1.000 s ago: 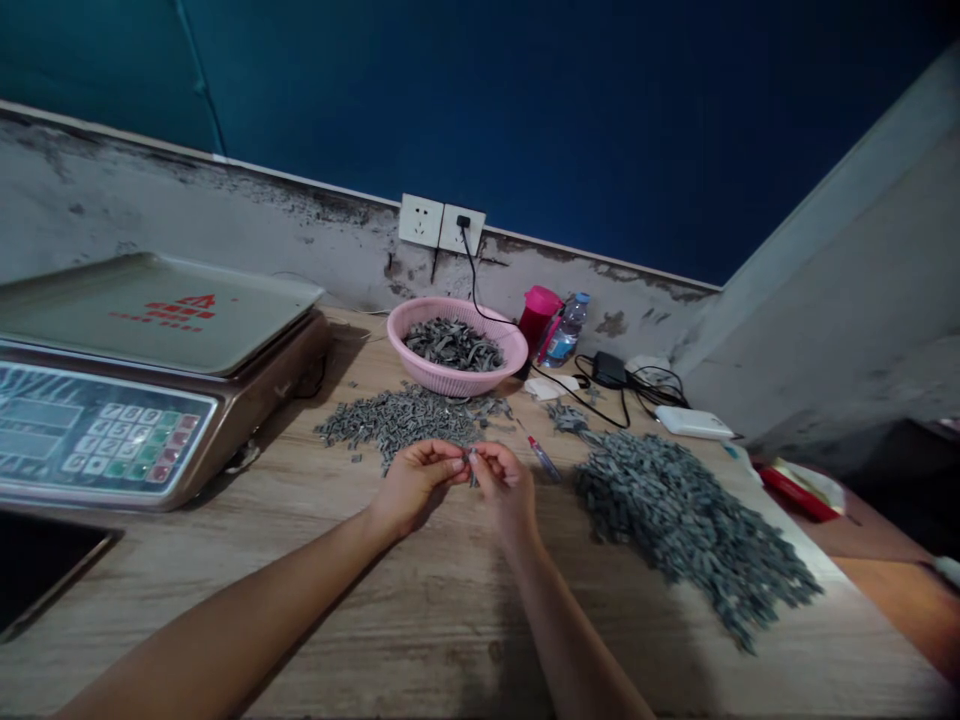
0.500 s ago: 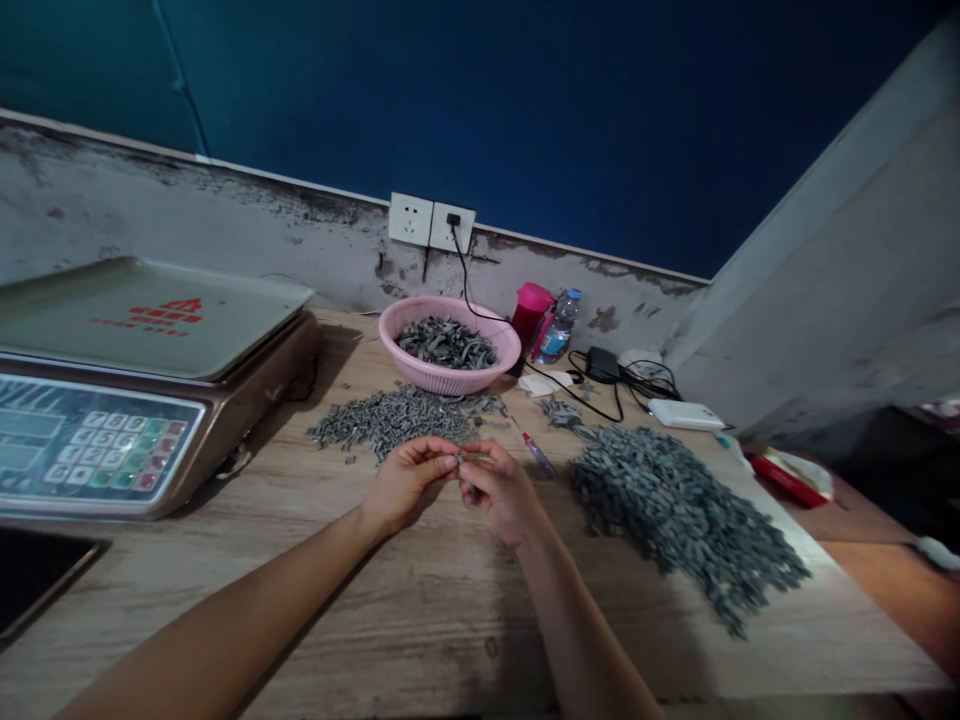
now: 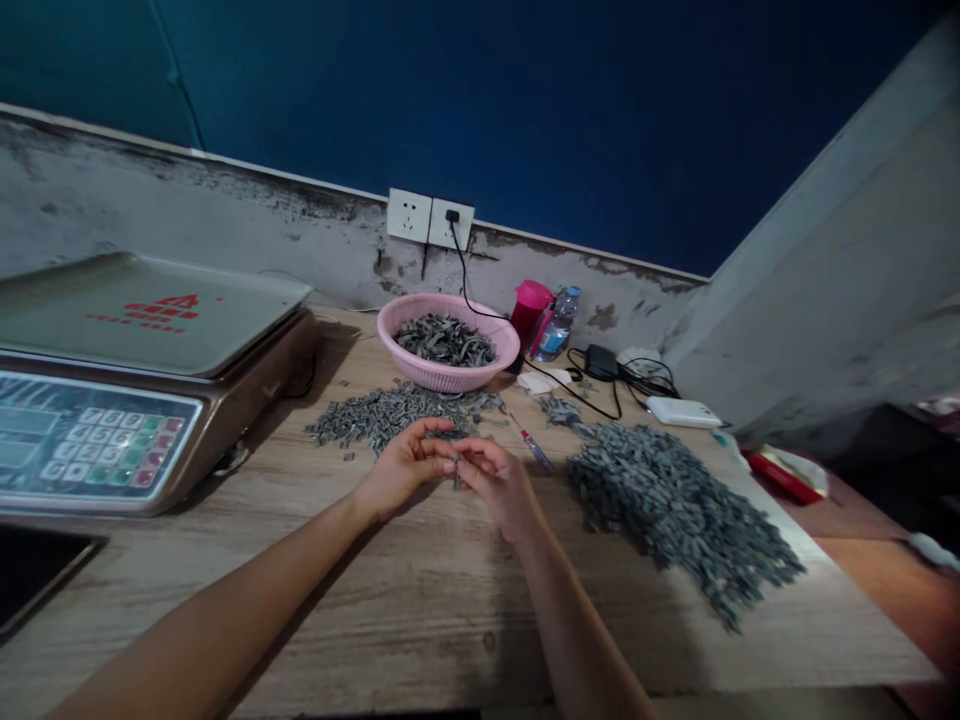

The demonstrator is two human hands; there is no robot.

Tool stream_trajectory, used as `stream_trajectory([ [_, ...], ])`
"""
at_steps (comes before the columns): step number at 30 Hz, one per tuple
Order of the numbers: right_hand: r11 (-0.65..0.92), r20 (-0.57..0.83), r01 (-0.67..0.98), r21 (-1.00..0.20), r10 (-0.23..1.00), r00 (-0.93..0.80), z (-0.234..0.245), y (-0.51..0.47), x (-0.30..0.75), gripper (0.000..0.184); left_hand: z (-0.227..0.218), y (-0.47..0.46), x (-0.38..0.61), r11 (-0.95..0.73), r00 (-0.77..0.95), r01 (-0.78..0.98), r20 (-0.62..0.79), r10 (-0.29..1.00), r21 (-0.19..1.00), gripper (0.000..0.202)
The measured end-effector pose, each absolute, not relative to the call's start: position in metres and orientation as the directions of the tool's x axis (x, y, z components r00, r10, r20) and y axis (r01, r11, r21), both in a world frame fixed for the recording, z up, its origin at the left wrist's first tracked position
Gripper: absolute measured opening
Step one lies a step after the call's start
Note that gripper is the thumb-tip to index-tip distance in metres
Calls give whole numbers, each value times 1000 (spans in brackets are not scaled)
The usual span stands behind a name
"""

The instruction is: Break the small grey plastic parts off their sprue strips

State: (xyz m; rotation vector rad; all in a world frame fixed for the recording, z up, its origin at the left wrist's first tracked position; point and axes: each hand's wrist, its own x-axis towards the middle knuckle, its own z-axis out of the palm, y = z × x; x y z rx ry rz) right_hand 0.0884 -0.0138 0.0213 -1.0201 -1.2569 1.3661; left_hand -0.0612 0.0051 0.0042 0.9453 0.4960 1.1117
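My hands meet over the table, in front of a heap of small grey pieces (image 3: 375, 412). Between the fingertips is one small grey piece (image 3: 457, 478), too small to tell its kind. My right hand (image 3: 495, 487) is closed in a pinch on it. The thumb of my left hand (image 3: 401, 472) presses at its upper end, with the index finger arched above; the other left fingers are partly hidden. A slim tool with a red-and-blue handle (image 3: 537, 452) lies just beyond my right hand.
A larger pile of grey pieces (image 3: 675, 510) spreads on the right. Behind stand a pink basket (image 3: 446, 378) of grey strips, a red cup (image 3: 529, 310) and a water bottle (image 3: 559, 325). A scale (image 3: 247, 400) fills the left. Cables and a white device (image 3: 684, 412) lie at back right.
The left index finger has lifted and spread from the thumb. The grey piece now hangs more upright between the fingertips. The view has shifted slightly.
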Motion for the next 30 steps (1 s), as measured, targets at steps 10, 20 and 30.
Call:
stream_trajectory([
  [10,-255,-183,-439,-862,963,-199,12,-14,84,19,3,-8,-56,-531,140,322,515,845,784,9],
  [20,-232,-85,-552,-801,957,-278,24,-15,92,30,10,-4,-60,-359,84,-15,359,930,933,14],
  [30,-251,-87,-328,-911,893,-441,29,-16,107,20,14,-6,-60,-380,253,-128,401,881,916,11],
])
